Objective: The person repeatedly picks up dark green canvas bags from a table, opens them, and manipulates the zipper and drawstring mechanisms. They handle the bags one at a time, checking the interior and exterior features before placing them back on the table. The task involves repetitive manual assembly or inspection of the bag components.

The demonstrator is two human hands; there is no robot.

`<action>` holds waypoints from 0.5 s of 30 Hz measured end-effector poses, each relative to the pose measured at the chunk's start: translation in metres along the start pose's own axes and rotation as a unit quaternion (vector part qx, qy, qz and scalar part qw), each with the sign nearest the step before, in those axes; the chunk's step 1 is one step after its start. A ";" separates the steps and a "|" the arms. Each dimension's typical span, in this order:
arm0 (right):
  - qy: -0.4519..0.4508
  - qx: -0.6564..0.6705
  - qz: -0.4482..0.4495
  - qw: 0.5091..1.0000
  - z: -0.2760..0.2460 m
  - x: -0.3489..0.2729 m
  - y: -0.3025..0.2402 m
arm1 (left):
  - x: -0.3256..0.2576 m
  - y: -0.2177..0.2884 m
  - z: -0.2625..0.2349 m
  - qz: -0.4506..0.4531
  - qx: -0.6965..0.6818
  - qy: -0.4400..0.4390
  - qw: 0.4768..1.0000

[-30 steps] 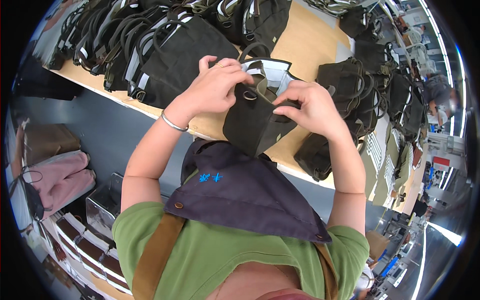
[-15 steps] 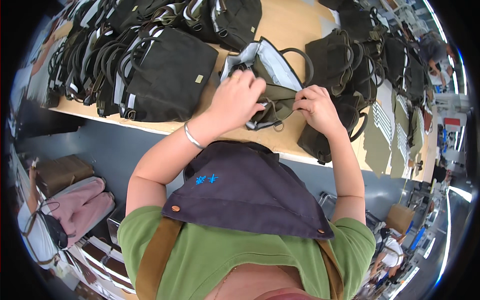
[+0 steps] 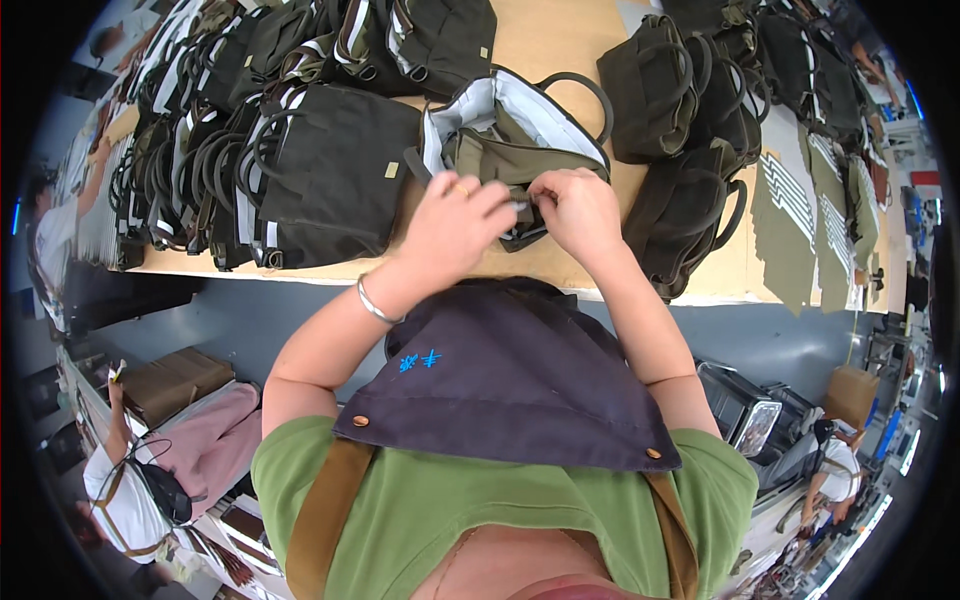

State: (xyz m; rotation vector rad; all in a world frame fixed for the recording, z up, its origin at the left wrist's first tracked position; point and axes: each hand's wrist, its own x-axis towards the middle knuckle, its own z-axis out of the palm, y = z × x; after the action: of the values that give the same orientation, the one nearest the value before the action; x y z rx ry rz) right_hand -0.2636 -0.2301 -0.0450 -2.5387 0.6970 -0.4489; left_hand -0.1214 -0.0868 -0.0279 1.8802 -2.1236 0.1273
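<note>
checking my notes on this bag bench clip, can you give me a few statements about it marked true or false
1. Both hands are on the open bag with the pale lining. True: the left hand and right hand meet at its near edge.
2. The left wrist is bare. False: it wears a thin metal bracelet.
3. A stack of dark bags lies left of the open bag. True.
4. The bench top is white. False: it is light brown.
5. The person wears a red shirt. False: a green shirt under a dark apron.
</note>
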 end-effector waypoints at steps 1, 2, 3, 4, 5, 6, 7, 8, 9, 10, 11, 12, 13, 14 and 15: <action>0.009 0.006 -0.013 1.000 0.003 -0.001 0.002 | -0.007 0.008 0.002 -0.006 -0.020 0.004 1.000; -0.003 0.024 -0.010 1.000 0.006 -0.002 0.001 | -0.010 0.016 0.002 -0.013 -0.040 0.009 0.999; -0.016 0.042 -0.007 0.999 0.008 -0.005 -0.003 | -0.013 0.022 0.003 -0.019 -0.060 0.014 0.998; -0.029 0.059 -0.004 0.998 0.011 -0.006 -0.004 | -0.017 0.025 0.009 -0.029 -0.053 0.028 0.998; -0.036 0.080 -0.013 0.996 0.015 -0.006 -0.003 | -0.021 0.024 0.018 -0.036 -0.031 0.037 0.998; -0.042 0.099 -0.021 0.994 0.020 -0.006 0.001 | -0.023 0.020 0.027 -0.042 -0.010 0.046 0.998; -0.049 0.119 -0.029 0.991 0.023 -0.006 0.005 | -0.024 0.016 0.034 -0.048 0.012 0.055 0.997; -0.065 0.098 -0.034 0.992 0.025 0.000 0.012 | -0.018 0.013 0.034 -0.058 0.021 0.063 0.996; -0.096 0.100 -0.027 0.990 0.014 0.008 0.009 | -0.011 0.008 0.025 -0.061 -0.001 0.064 0.996; -0.127 0.102 -0.020 0.986 -0.003 0.017 0.008 | -0.003 0.003 0.013 -0.063 -0.024 0.065 0.996; -0.157 0.104 -0.014 0.982 -0.025 0.025 0.002 | 0.008 -0.002 -0.005 -0.064 -0.045 0.066 0.995; -0.184 0.116 -0.019 0.976 -0.047 0.031 -0.007 | 0.018 -0.005 -0.025 -0.047 -0.067 0.062 0.995; -0.209 0.128 -0.023 0.969 -0.068 0.036 -0.015 | 0.026 -0.008 -0.042 -0.023 -0.086 0.062 0.994; -0.236 0.124 -0.037 0.963 -0.084 0.040 -0.022 | 0.033 -0.010 -0.058 -0.012 -0.104 0.044 0.993; -0.251 0.146 -0.034 0.956 -0.091 0.041 -0.024 | 0.037 -0.013 -0.067 -0.001 -0.122 0.025 0.992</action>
State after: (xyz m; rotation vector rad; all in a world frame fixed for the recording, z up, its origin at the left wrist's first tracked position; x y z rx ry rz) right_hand -0.2590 -0.2658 0.0517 -2.2591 0.3245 0.0788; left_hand -0.1017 -0.1060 0.0442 1.7193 -2.0014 -0.0824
